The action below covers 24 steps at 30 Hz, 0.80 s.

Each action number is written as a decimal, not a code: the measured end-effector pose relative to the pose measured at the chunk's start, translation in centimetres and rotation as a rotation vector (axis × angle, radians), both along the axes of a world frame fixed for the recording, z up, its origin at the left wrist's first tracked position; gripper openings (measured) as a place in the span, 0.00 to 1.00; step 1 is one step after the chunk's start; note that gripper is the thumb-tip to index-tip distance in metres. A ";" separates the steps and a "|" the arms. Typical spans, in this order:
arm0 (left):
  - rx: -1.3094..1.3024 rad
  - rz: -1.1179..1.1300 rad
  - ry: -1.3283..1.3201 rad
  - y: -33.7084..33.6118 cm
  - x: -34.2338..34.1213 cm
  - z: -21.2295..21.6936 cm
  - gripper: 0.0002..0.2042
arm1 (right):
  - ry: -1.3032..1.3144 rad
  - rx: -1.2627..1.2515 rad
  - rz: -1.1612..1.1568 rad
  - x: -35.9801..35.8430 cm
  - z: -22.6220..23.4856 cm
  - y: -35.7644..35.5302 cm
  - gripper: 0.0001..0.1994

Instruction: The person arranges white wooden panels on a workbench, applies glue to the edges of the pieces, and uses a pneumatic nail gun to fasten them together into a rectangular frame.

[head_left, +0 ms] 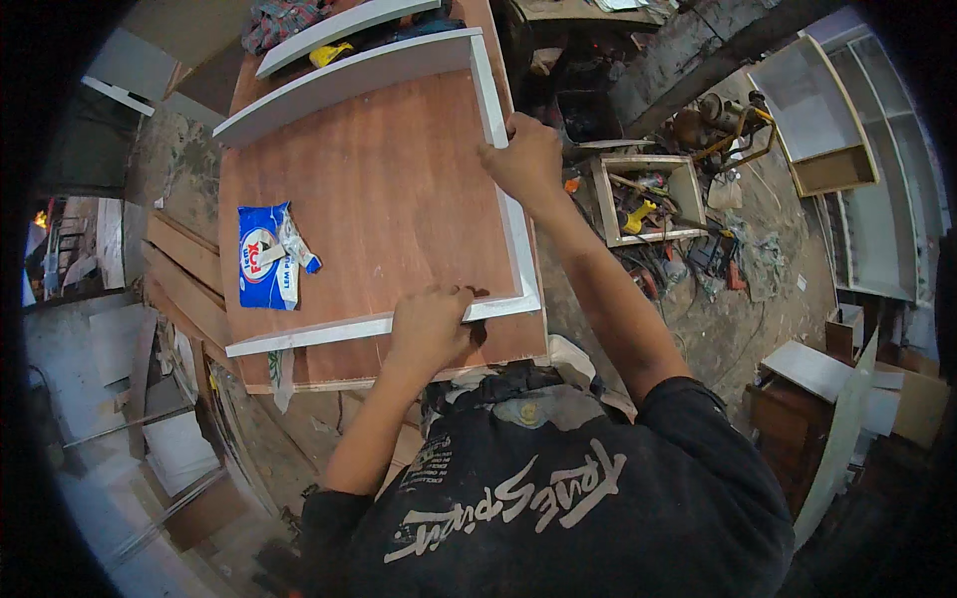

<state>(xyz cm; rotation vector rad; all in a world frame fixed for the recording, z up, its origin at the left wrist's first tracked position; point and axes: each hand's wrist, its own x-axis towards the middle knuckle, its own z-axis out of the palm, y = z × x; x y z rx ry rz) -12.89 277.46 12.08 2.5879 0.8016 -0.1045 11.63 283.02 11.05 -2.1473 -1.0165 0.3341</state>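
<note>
In the head view, a three-sided white frame (517,234) is being held against a brown wooden surface (389,179) at the upper centre of the picture. Near the frame's lower right corner, its lower strip is being gripped by the left hand (431,324), whose fingers are being kept curled over the edge. Higher up, the right strip is being clasped by the right hand (526,164), partly closed around it; how firmly either is being pressed cannot be told. Left of centre, a torn blue packet (267,257) is being supported on the same surface, inside the frame. At the top, a loose white strip (344,35) is being left lying beyond the frame. At the upper right, tools are being contained in an open wooden box (601,204).
</note>
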 end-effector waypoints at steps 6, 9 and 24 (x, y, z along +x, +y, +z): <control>-0.022 0.023 -0.013 0.0 0.5 0.9 0.15 | -0.069 -0.062 -0.012 0.0 0.2 -0.1 0.21; -0.029 0.028 -0.077 0.0 0.2 0.6 0.16 | -0.021 -0.142 -0.025 -0.1 1.6 0.2 0.25; -0.029 0.089 0.025 -0.3 1.2 2.0 0.18 | 0.423 0.520 0.406 8.4 -6.9 15.9 0.39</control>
